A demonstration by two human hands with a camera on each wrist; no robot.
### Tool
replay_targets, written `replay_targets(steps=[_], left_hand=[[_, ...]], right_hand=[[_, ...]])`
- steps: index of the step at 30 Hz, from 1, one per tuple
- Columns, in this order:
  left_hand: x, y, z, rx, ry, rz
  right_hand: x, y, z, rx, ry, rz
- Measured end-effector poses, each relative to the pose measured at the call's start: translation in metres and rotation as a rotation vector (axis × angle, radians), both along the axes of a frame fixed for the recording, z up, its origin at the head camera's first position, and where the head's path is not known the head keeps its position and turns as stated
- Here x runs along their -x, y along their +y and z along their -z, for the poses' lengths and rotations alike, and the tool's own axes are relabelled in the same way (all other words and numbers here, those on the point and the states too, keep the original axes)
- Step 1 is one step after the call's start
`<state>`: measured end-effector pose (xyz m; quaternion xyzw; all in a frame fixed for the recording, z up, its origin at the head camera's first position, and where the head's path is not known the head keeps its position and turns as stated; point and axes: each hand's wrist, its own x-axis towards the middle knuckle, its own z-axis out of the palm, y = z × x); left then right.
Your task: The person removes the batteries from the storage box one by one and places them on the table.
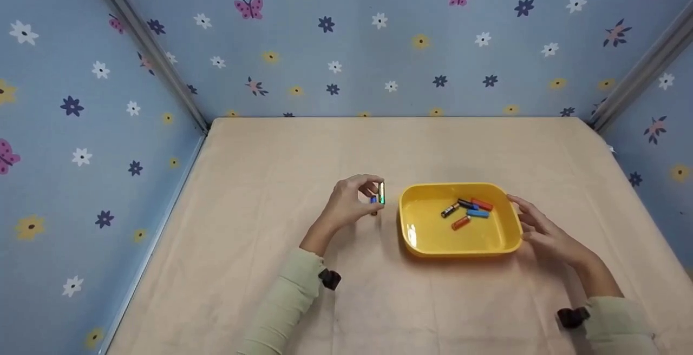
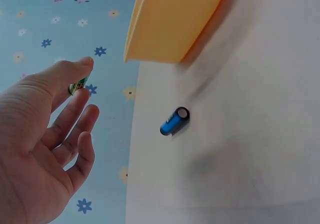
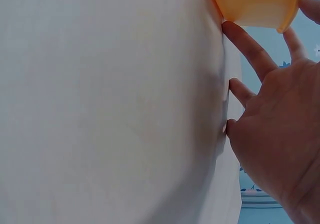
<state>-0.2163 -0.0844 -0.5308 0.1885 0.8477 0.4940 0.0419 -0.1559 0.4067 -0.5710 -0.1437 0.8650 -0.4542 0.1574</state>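
Note:
Between thumb and forefinger, my left hand (image 1: 346, 201) pinches a green battery (image 1: 381, 192) upright, raised above the table. In the left wrist view that battery (image 2: 78, 86) is mostly covered by the fingers. Below it a blue battery (image 2: 175, 121) rests on the table, partly behind the hand in the head view. A yellow tray (image 1: 455, 251) to the right contains several black, orange and blue batteries (image 1: 471, 208). My right hand (image 1: 552, 238) touches the tray's right end with extended fingers (image 3: 255, 51), others of them resting on the table.
A cream cloth (image 1: 260, 182) covers the table. Blue flowered panels (image 1: 357, 35) stand behind and at both sides, joined by grey metal posts (image 1: 146, 41). A small black wrist camera (image 1: 329, 279) sits on the left sleeve and another camera (image 1: 573, 317) at the right.

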Motion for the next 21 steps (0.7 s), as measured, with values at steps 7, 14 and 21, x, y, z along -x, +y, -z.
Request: replay_targets(steps=[7,14,21], left_hand=[[0.006,-0.008,0.012,0.012,-0.038,-0.036],[0.012,-0.014,0.028,0.024,-0.081,-0.064],[0.014,-0.018,0.042,0.028,-0.134,-0.086]], right_hand=[[-0.001,0.0,0.001,0.027,-0.005,0.004],[-0.001,-0.001,0.002,0.075,-0.025,0.005],[0.0,-0.002,0.0,0.052,-0.056,0.017]])
